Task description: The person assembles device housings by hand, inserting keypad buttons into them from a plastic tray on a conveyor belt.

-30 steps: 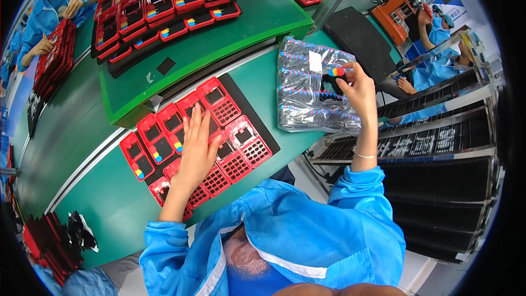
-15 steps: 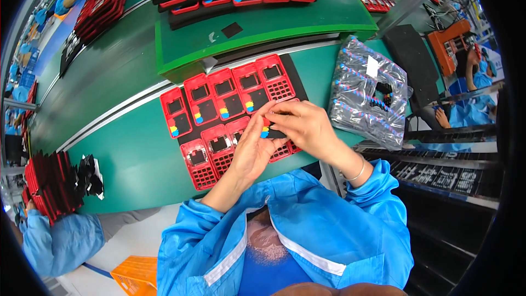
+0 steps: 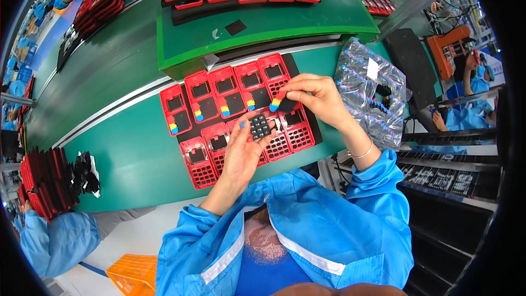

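Note:
My left hand [image 3: 241, 151] is closed lightly on a black keypad [image 3: 259, 126], its raised keys facing up. The fingers of my right hand [image 3: 320, 101] pinch a thin black piece [image 3: 286, 105] with red, yellow and blue tabs along one edge. That piece hangs over the far-right red handset housing [image 3: 272, 68], whose keyholes show bare. Other far-row housings, such as the leftmost one [image 3: 174, 102], have black pieces with coloured tabs in their lower halves. Near-row housings, like the one at the left end [image 3: 201, 175], show bare keyholes; my left hand hides some of them.
A clear plastic bag [image 3: 356, 87] of dark parts with coloured edges lies to the right. Behind, a green raised shelf [image 3: 263, 35] bears trays of red housings. Stacked red housings [image 3: 46, 183] stand at the left, by a co-worker's blue sleeve [image 3: 55, 244].
My hands have moved apart. The right one has gone up and right with the colour-tabbed piece, and the black keypad now shows in my left.

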A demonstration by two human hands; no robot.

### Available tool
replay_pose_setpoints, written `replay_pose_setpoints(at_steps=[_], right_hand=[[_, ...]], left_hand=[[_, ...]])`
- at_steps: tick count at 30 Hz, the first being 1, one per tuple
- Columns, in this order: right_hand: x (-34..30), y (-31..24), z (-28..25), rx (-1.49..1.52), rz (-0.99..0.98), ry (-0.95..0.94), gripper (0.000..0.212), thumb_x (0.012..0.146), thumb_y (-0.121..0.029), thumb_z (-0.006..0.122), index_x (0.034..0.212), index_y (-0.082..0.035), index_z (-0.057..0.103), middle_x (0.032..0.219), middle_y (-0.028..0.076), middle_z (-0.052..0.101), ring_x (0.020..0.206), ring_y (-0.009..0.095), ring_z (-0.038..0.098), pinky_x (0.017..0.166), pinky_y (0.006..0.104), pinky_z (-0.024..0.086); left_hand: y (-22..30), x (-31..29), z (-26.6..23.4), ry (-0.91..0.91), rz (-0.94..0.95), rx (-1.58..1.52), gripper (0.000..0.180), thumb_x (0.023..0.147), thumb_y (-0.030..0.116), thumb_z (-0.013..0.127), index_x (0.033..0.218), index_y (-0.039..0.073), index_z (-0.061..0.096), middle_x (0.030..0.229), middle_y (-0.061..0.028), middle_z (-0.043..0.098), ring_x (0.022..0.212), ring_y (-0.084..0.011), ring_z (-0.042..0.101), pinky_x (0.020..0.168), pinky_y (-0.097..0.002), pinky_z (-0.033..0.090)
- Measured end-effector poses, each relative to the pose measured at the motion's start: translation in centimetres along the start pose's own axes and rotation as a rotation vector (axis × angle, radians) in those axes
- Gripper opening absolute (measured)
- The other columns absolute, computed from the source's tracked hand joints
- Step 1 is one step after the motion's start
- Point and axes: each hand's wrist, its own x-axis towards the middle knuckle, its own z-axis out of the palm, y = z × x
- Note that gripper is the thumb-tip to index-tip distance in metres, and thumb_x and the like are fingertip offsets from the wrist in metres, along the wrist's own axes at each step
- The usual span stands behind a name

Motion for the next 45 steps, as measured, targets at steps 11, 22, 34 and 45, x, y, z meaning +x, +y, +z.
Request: replay_pose_setpoints(at_steps=[11, 22, 34, 45], right_hand=[[2.9, 6.3, -0.3, -0.472, -0.164, -0.242, 0.014, 0.083, -0.007, 0.075, 0.096, 0.0, 0.078, 0.095, 0.014, 0.074, 0.091, 0.032, 0.072, 0.081, 0.0413, 0.057], [2.6, 4.9, 0.3, -0.588, -0.356, -0.078, 0.015, 0.082, -0.008, 0.074, 0.097, -0.004, 0.077, 0.102, 0.008, 0.071, 0.096, 0.028, 0.068, 0.086, 0.0395, 0.053], [1.6, 4.2, 0.8, -0.753, -0.328, -0.242, 0.013, 0.082, -0.006, 0.072, 0.094, -0.003, 0.074, 0.102, 0.011, 0.073, 0.094, 0.03, 0.07, 0.086, 0.0409, 0.054], [-2.3, -3.4, 7.7, -0.328, -0.319, -0.347, 0.03, 0.079, -0.012, 0.08, 0.106, 0.0, 0.074, 0.103, 0.013, 0.073, 0.089, 0.033, 0.071, 0.079, 0.0424, 0.058]], left_hand=[[-0.8, -0.6, 0.6, -0.001, -0.032, 0.111, 0.026, 0.109, 0.016, 0.05, 0.133, 0.004, 0.052, 0.137, -0.0224, 0.057, 0.121, -0.0351, 0.063, 0.104, -0.0505, 0.055], [-0.6, -1.0, 0.6, 0.007, -0.062, 0.112, 0.026, 0.109, 0.015, 0.05, 0.133, 0.004, 0.051, 0.133, -0.0208, 0.058, 0.124, -0.038, 0.062, 0.106, -0.0516, 0.053], [0.2, -1.7, 1.4, -0.012, -0.06, 0.015, 0.046, 0.112, 0.029, 0.04, 0.143, -0.005, 0.043, 0.136, -0.0232, 0.057, 0.131, -0.0404, 0.057, 0.113, -0.0551, 0.047], [1.6, -5.0, -1.3, 0.005, 0.04, -0.005, 0.036, 0.113, 0.029, 0.042, 0.133, 0.002, 0.052, 0.134, -0.0132, 0.057, 0.126, -0.026, 0.058, 0.11, -0.0536, 0.05]])
